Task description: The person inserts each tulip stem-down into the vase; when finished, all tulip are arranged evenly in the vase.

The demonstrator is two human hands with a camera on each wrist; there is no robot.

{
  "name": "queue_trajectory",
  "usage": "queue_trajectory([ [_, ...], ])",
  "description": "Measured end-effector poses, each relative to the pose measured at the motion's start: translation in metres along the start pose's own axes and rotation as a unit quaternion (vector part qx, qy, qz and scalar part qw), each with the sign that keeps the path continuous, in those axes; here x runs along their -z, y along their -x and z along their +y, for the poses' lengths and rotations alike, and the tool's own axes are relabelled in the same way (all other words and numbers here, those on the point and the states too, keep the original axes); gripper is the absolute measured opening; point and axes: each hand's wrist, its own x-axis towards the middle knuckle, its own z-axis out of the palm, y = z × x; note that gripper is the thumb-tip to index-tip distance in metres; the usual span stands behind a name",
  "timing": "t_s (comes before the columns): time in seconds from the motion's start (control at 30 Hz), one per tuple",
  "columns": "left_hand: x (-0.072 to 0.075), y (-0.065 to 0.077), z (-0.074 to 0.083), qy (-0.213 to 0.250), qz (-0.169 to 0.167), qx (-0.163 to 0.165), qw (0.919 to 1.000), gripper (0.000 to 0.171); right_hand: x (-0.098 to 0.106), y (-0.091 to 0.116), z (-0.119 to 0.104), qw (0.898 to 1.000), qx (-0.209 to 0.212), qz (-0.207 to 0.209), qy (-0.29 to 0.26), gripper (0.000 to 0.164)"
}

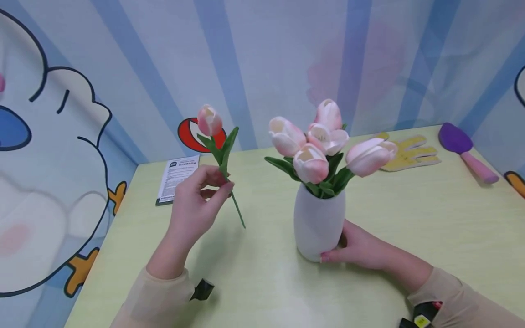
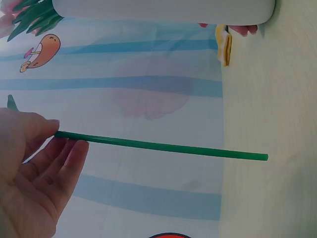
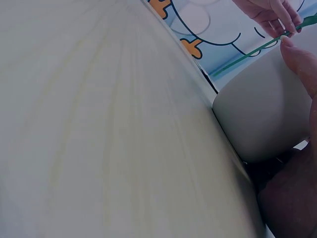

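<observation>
Between thumb and fingers, my left hand (image 1: 198, 200) pinches a single pink artificial tulip (image 1: 210, 122) by its green stem, above the table and left of the vase. In the left wrist view the bare lower stem (image 2: 163, 146) sticks out past the fingertips. A white vase (image 1: 319, 223) stands upright on the table with several pink-and-white tulips (image 1: 311, 163) in it. My right hand (image 1: 362, 246) holds the vase low on its right side, thumb in front; the other fingers are mostly hidden behind it. The right wrist view shows the thumb (image 3: 299, 62) against the vase wall.
A printed card or booklet (image 1: 177, 178) lies at the table's back left. At the back right lie a yellow-and-white glove (image 1: 412, 155) and a purple trowel with a pink handle (image 1: 467, 152). A cartoon-printed curtain (image 1: 270, 68) hangs along the back edge.
</observation>
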Motion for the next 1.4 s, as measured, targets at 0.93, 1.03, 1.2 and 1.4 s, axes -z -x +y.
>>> queue_trajectory([
  [0.93,-0.008,0.000,0.051,0.167,0.095,-0.110,0.9751,0.023,0.000,0.000,0.001,1.000,0.013,0.008,0.006,0.077],
  [1.03,-0.010,0.000,0.053,0.194,0.100,-0.125,0.9679,0.024,-0.001,-0.001,0.000,1.000,0.012,0.005,0.002,0.077],
  [1.2,-0.010,0.001,0.058,0.226,0.115,-0.143,0.9566,0.022,-0.001,0.000,-0.002,1.000,0.006,-0.002,-0.002,0.078],
  [1.4,-0.007,0.002,0.073,0.251,0.127,-0.166,0.9451,0.021,0.000,0.000,-0.001,1.000,0.009,0.003,0.002,0.078],
])
